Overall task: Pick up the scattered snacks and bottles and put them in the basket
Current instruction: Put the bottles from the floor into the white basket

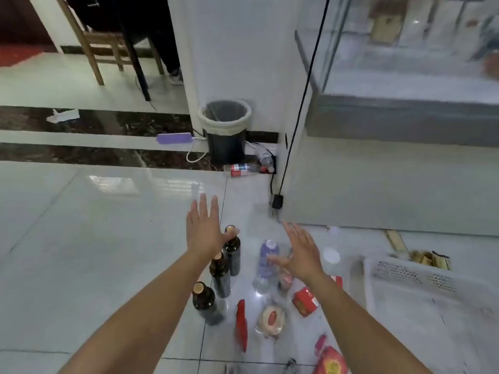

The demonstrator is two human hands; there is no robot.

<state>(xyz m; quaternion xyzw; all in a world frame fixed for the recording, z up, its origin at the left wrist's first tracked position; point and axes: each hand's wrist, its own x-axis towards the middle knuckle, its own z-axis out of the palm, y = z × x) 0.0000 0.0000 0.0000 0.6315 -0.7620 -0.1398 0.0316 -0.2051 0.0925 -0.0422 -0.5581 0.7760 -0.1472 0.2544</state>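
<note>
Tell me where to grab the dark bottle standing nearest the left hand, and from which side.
Probably best by the narrow neck just under the cap of the dark bottle, coming from above and from the left. It stands upright, and the open left hand already hovers beside its top. A second dark bottle stands close by on the near side, so wrapping the fingers round the body from there looks cramped.

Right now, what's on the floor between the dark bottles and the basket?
In the head view: a purple-labelled clear bottle, a red snack box and a round wrapped snack.
</note>
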